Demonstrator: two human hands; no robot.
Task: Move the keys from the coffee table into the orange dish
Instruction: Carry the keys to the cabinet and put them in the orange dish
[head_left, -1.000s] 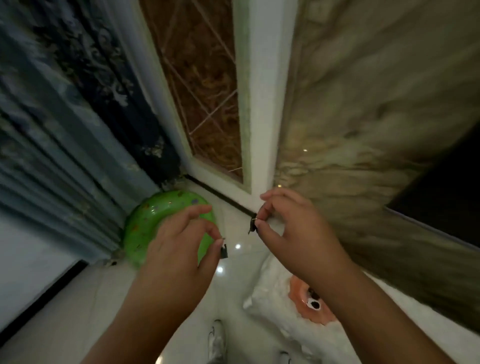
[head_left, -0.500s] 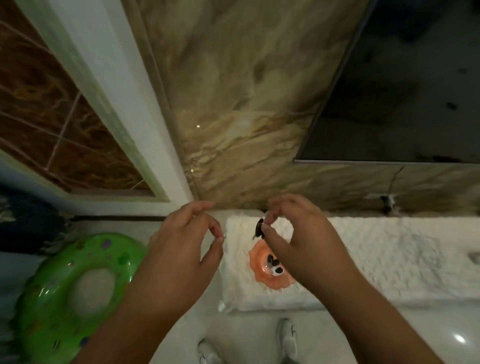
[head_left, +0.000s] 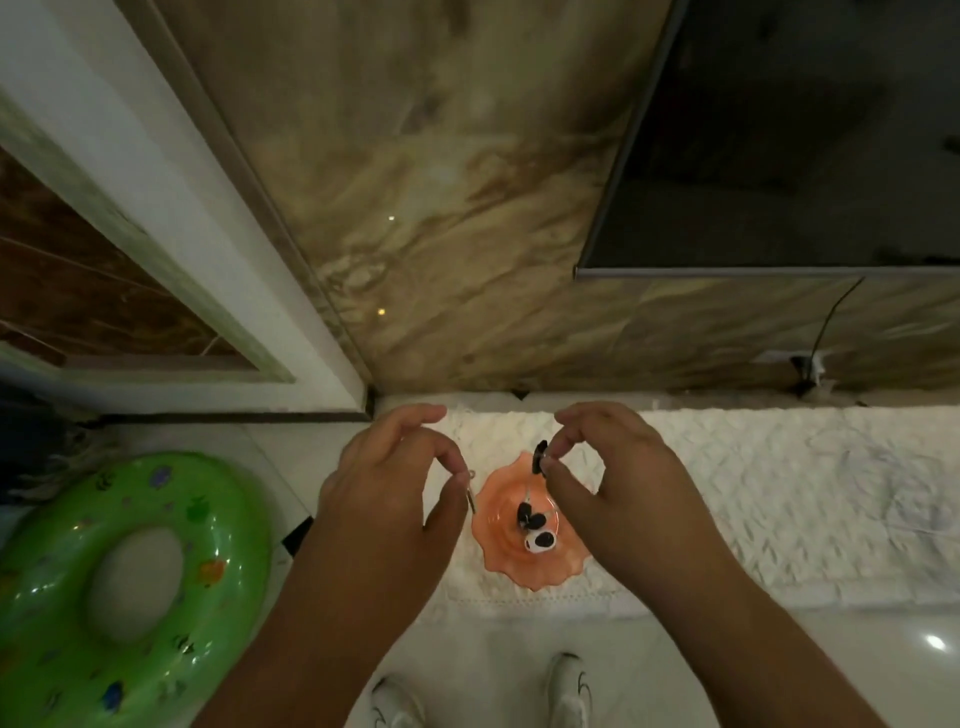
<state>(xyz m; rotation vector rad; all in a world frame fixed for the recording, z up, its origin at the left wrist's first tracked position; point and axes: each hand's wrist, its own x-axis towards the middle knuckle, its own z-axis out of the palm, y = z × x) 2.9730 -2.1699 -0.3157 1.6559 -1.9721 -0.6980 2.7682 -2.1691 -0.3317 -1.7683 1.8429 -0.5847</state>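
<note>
The right hand (head_left: 623, 483) pinches a black-headed key (head_left: 540, 457) between the thumb and the forefinger, and holds it above the far rim of the orange dish (head_left: 498, 551). The left hand (head_left: 384, 499) pinches a thin metal piece (head_left: 471, 499) just beside the dish's left edge; whether it is a key blade or a ring I cannot tell. Other keys (head_left: 527, 514) with a black-and-white fob (head_left: 540, 543) lie in the middle of the dish, which stands on a white cloth (head_left: 779, 493). To do this step well, I think both hands should come a little lower and more over the middle before the fingers open, the left one especially, because its piece hangs outside the rim and could fall on the cloth or toward the floor beside the green swim ring (head_left: 62, 571). A low release will also keep the light dish from sliding.
</note>
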